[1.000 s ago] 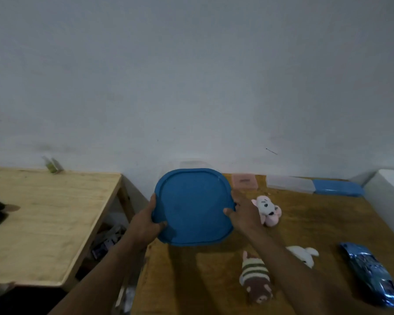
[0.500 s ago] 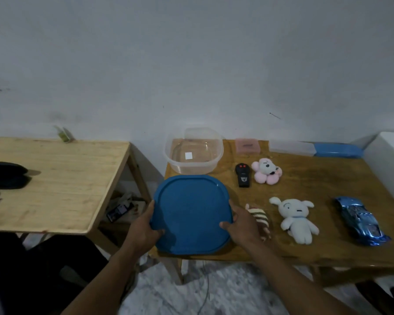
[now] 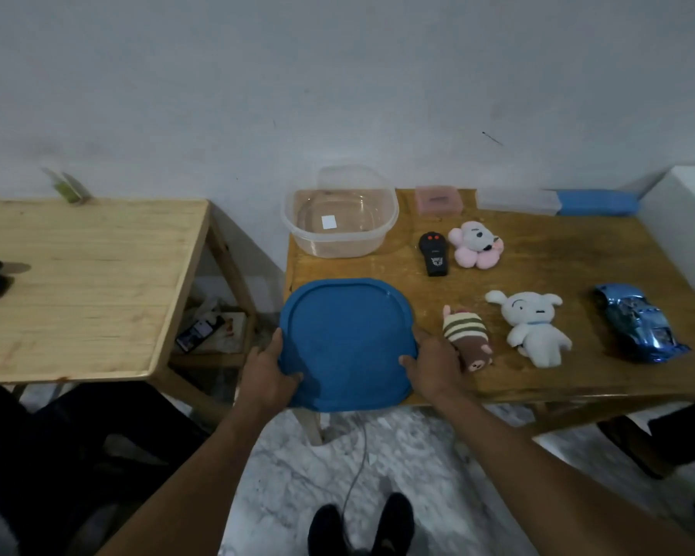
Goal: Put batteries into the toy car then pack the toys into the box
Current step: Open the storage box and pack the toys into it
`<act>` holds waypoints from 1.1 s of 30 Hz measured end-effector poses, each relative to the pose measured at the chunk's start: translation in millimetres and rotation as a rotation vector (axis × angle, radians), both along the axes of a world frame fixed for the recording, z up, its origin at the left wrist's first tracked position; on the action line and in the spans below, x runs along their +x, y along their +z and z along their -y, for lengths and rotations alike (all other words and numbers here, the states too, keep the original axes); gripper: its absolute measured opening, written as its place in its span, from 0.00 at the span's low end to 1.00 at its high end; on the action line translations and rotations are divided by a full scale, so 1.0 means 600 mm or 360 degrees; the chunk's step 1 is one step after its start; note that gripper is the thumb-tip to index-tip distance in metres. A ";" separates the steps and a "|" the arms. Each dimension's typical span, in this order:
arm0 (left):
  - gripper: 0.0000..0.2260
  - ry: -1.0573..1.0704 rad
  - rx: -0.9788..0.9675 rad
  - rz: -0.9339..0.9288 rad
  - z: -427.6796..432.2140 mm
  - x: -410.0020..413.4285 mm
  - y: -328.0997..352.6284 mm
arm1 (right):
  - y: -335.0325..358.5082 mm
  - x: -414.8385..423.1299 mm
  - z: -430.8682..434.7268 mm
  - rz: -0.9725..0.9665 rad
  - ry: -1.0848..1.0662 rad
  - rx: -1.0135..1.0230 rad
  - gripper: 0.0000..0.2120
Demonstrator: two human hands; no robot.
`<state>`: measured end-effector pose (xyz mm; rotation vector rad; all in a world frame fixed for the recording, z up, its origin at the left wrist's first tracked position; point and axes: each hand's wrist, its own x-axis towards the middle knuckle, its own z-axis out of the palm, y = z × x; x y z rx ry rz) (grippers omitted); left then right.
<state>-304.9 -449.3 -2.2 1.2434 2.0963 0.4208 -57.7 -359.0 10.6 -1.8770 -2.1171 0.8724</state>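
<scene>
Both hands hold a blue lid flat at the near left corner of the brown table; my left hand grips its left edge and my right hand its right edge. Behind it stands the clear plastic box, open and empty. A shiny blue toy car lies at the right. Between them lie a black remote, a pink-and-white plush, a white dog plush and a striped brown plush, which touches my right hand.
A pink case, a clear case and a blue case sit along the wall. A lighter wooden table stands to the left with a gap between. A white block borders the right edge. My feet are below.
The lid came down from an upright hold in front of the box to lie low and flat over the table's near left corner. The view tilted down, showing the box and remote.
</scene>
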 end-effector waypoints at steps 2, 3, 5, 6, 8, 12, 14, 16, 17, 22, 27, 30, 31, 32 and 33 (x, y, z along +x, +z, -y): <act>0.39 0.0037 -0.0021 -0.0017 -0.003 0.000 -0.004 | -0.007 -0.005 -0.001 0.0024 -0.0015 -0.0010 0.22; 0.38 0.0044 -0.0017 -0.0035 -0.005 0.001 -0.003 | -0.010 -0.007 -0.003 0.0049 -0.0011 -0.0007 0.19; 0.37 0.0050 -0.0033 -0.0081 -0.007 0.005 -0.001 | -0.015 -0.012 -0.003 0.0093 -0.0004 0.0000 0.17; 0.36 0.0057 -0.0057 -0.0098 -0.007 0.009 0.003 | -0.015 -0.015 -0.003 0.0103 -0.0009 -0.0002 0.17; 0.33 0.0086 -0.0099 -0.0132 -0.007 0.015 0.013 | -0.012 -0.018 -0.005 0.0111 -0.0015 -0.0007 0.18; 0.30 0.0089 0.0027 -0.0225 -0.015 0.031 0.053 | 0.020 -0.020 -0.017 0.0061 -0.0049 0.0026 0.18; 0.28 -0.0050 0.0135 -0.0284 -0.032 0.047 0.081 | 0.048 -0.013 -0.031 0.0089 -0.0067 0.0133 0.19; 0.27 -0.0205 0.0298 -0.0323 -0.059 0.069 0.109 | 0.078 0.002 -0.048 0.0109 -0.0088 0.0246 0.20; 0.27 -0.0274 0.0386 -0.0318 -0.075 0.082 0.120 | 0.090 0.013 -0.057 0.0122 -0.0092 0.0300 0.20; 0.25 -0.0597 0.0695 -0.0447 -0.179 0.162 0.154 | 0.119 0.078 -0.124 0.0136 -0.0140 0.0490 0.19; 0.25 -0.0761 0.0644 -0.0723 -0.296 0.248 0.148 | 0.126 0.147 -0.215 0.0333 -0.0067 0.0537 0.22; 0.25 -0.0847 0.0553 -0.0783 -0.345 0.288 0.134 | 0.118 0.182 -0.273 0.0395 0.0119 0.0457 0.23; 0.25 -0.0873 0.0518 -0.0805 -0.359 0.298 0.126 | 0.113 0.190 -0.290 0.0401 0.0181 0.0443 0.23; 0.25 -0.0874 0.0486 -0.0823 -0.373 0.307 0.119 | 0.108 0.198 -0.307 0.0422 0.0242 0.0434 0.23; 0.25 -0.0849 0.0459 -0.0829 -0.386 0.315 0.112 | 0.101 0.204 -0.324 0.0445 0.0302 0.0422 0.23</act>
